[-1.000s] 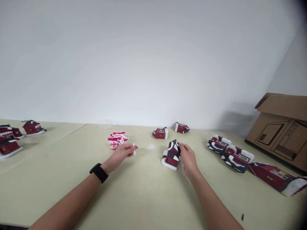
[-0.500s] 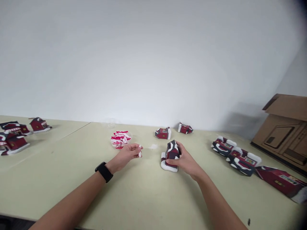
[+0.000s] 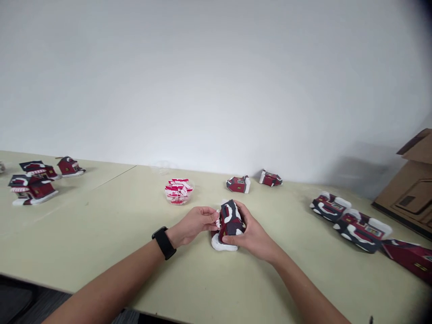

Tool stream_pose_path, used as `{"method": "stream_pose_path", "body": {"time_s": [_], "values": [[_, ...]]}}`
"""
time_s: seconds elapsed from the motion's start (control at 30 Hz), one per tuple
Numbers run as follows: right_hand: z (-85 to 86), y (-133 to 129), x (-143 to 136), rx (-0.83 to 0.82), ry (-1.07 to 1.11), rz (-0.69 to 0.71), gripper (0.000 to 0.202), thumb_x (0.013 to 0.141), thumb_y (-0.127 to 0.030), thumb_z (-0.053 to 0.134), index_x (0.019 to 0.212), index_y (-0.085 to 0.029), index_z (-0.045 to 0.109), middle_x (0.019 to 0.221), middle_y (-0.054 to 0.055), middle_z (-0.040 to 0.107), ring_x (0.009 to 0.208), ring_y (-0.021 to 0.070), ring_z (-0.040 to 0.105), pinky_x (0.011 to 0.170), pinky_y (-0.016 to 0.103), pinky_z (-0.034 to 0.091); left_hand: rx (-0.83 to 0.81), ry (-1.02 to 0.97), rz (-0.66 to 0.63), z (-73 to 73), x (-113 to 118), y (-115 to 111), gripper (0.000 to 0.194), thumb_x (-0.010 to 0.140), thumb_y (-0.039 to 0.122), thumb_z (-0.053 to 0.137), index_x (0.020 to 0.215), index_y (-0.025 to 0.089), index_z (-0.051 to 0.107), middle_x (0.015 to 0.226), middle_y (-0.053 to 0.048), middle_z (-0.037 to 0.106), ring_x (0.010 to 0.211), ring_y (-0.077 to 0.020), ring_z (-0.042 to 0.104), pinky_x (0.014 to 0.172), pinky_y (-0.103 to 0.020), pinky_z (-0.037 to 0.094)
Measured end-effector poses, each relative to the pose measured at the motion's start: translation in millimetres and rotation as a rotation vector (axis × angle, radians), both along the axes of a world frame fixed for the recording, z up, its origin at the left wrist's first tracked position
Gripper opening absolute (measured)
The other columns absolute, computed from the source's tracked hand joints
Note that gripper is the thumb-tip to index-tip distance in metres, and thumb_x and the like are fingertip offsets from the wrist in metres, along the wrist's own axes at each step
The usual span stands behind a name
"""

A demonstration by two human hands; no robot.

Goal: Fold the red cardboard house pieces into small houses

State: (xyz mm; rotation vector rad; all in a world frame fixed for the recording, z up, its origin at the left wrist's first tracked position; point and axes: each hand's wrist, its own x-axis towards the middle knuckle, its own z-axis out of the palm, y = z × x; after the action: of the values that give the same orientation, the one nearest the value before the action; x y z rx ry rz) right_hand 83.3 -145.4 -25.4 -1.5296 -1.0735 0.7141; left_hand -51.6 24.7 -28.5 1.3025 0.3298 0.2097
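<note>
A small model house (image 3: 231, 220), dark red with a dark roof and white snow-like trim, stands on its white base on the pale table. My right hand (image 3: 251, 231) grips it from the right side, thumb across the front. On its left side, my left hand (image 3: 202, 220) pinches a small white and red striped piece (image 3: 218, 219) against or very near the house wall; exact contact cannot be made out. Behind my left hand sits a clear round container (image 3: 178, 191) full of red and white striped pieces.
Two small houses (image 3: 238, 184) lie near the wall. Several more (image 3: 361, 228) lie at the right, beside an open cardboard box (image 3: 408, 193). Finished-looking houses with striped awnings (image 3: 33, 189) stand at the far left. A clear lid (image 3: 162, 166) lies near the wall.
My left hand has moved right with the small piece, up to the house. The house in my right hand has shifted slightly left and toward me. The view has turned a little right.
</note>
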Motion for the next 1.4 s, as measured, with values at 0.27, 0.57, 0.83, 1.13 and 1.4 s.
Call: {"method": "stream_pose_path", "body": {"time_s": [0.27, 0.57, 0.83, 1.13, 1.4], "values": [[2.0, 0, -5, -0.01, -0.007, 0.005, 0.106, 0.065, -0.032, 0.088, 0.152, -0.025, 0.028, 0.137, 0.009, 0.058, 0.12, 0.026, 0.06, 0.102, 0.04, 0.051, -0.023, 0.044, 0.049, -0.6, 0, -2, 0.05, 0.06, 0.049, 0.094, 0.081, 0.014, 0.064, 0.083, -0.002, 0.067, 0.074, -0.0107, 0.063, 0.08, -0.028, 0.051], [1.8, -1, -8, -0.028, 0.008, 0.027, 0.11, 0.066, -0.032, 0.087, 0.156, -0.025, 0.024, 0.133, 0.009, 0.06, 0.113, 0.0256, 0.063, 0.097, 0.039, 0.054, -0.122, 0.066, 0.021, 4.3, -2, -3, 0.042, 0.058, 0.038, 0.095, 0.075, 0.015, 0.065, 0.08, -0.001, 0.066, 0.075, -0.0105, 0.06, 0.082, -0.027, 0.051], [2.0, -5, -6, -0.066, 0.014, 0.122, 0.112, 0.074, -0.04, 0.084, 0.162, -0.03, 0.015, 0.138, 0.008, 0.059, 0.11, 0.024, 0.065, 0.095, 0.039, 0.054, 0.174, 0.138, -0.032, 1.2, -2, 0, 0.046, 0.066, 0.052, 0.087, 0.079, 0.019, 0.058, 0.068, 0.002, 0.065, 0.055, -0.0105, 0.058, 0.056, -0.025, 0.046], [0.5, 0, -4, 0.023, -0.203, -0.127, 0.068, 0.078, -0.041, 0.077, 0.138, -0.026, 0.05, 0.135, 0.008, 0.061, 0.121, 0.0255, 0.061, 0.106, 0.041, 0.049, 0.738, -0.078, 0.006, -8.7, 1, 10, 0.04, 0.081, 0.056, 0.074, 0.095, 0.02, 0.066, 0.09, -0.002, 0.067, 0.081, -0.0133, 0.058, 0.069, -0.023, 0.042], [6.4, -4, -3, 0.078, -0.072, 0.037, 0.064, 0.072, -0.026, 0.081, 0.132, -0.026, 0.059, 0.123, 0.004, 0.069, 0.107, 0.0243, 0.066, 0.093, 0.037, 0.055, 0.546, -0.149, -0.161, -3.2, -2, -1, 0.072, 0.078, 0.048, 0.082, 0.139, 0.025, 0.051, 0.139, -0.011, 0.06, 0.123, -0.0248, 0.059, 0.103, -0.037, 0.049]]}}
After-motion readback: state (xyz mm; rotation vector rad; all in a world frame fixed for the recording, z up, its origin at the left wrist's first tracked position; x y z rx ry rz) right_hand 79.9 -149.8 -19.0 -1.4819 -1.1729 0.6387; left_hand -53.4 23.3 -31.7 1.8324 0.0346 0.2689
